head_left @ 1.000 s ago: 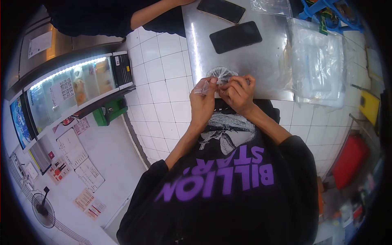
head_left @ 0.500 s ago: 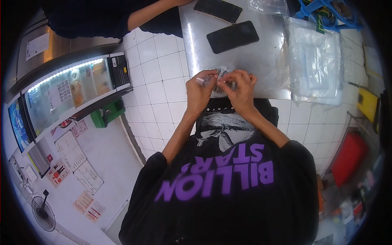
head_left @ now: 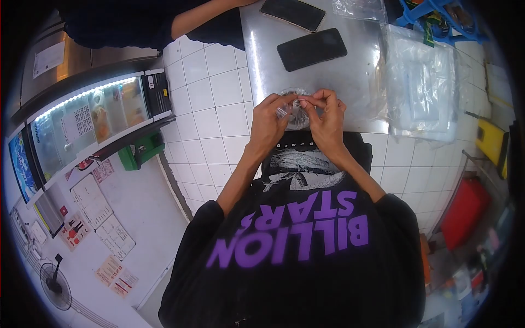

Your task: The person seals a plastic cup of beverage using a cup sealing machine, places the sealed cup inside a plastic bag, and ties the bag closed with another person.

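Observation:
A small clear plastic bag with gathered folds rests at the near edge of the metal table. My left hand pinches the bag's gathered top, and a loose flap of plastic shows beside its fingers. From the other side my right hand meets it, thumb and index finger pressed together at the same gathered spot. Whatever thin piece lies between those fingertips is too small to make out. The bag's contents cannot be told.
Two dark phones lie beyond my hands. Flat clear plastic packs cover the table's right side, below a blue rack. Another person's forearm reaches in at the top.
Both hands stay at the bag's top, their fingers shifting around the gathered plastic. My right hand's fingertips have drawn closer to the left's. The view has shifted slightly.

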The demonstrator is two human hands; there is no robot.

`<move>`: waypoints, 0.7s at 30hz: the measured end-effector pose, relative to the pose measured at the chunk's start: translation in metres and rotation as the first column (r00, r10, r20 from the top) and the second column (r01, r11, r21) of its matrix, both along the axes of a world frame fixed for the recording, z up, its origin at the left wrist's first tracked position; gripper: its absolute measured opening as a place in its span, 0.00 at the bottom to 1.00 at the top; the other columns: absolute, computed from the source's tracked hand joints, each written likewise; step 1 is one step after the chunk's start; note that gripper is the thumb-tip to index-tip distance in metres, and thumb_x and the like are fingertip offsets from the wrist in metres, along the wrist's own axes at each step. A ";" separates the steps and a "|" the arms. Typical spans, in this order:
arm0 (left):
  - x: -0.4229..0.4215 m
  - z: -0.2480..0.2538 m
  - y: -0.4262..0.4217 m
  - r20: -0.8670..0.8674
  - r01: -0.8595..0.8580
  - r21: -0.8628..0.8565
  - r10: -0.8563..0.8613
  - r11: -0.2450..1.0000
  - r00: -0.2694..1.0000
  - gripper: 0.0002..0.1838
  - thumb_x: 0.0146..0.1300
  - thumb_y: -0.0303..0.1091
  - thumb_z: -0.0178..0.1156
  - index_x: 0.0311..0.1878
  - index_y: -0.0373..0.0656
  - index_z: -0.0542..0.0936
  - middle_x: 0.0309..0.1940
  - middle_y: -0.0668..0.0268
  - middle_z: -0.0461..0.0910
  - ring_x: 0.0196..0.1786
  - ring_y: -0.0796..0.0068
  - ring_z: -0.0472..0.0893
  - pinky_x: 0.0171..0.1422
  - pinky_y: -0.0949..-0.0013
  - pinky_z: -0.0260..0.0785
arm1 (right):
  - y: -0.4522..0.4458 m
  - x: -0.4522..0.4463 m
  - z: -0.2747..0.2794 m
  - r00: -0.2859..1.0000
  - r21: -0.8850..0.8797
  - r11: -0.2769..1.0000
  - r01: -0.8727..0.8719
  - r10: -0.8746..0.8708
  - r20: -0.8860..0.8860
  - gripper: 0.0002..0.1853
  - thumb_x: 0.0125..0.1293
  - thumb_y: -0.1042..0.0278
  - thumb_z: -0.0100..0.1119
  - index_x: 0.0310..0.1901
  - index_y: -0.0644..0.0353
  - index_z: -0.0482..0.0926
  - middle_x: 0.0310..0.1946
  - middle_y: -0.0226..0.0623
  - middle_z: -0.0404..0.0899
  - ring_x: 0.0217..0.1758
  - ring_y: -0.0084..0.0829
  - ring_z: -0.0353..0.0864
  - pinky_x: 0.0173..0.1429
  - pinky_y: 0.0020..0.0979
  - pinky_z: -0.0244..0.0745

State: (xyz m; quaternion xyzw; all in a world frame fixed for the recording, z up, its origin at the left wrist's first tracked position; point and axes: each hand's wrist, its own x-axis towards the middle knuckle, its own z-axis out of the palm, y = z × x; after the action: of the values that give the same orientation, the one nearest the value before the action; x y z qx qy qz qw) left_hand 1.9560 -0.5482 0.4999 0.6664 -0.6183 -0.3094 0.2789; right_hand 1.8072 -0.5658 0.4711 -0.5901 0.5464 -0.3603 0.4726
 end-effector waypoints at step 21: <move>-0.003 0.000 0.003 0.118 0.062 -0.042 -0.056 0.997 0.991 0.18 0.53 0.19 0.63 0.49 0.42 0.82 0.38 0.58 0.82 0.40 0.58 0.83 0.44 0.64 0.76 | -0.014 -0.009 -0.001 0.994 -0.079 0.992 -0.094 0.090 -0.056 0.11 0.64 0.63 0.63 0.43 0.58 0.74 0.33 0.28 0.86 0.42 0.26 0.78 0.57 0.39 0.51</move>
State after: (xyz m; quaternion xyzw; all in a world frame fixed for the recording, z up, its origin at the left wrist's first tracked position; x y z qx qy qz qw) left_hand 1.9535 -0.5452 0.4999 0.6583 -0.6600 -0.2636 0.2480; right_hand 1.7980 -0.5797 0.4705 -0.6429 0.5155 -0.3446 0.4496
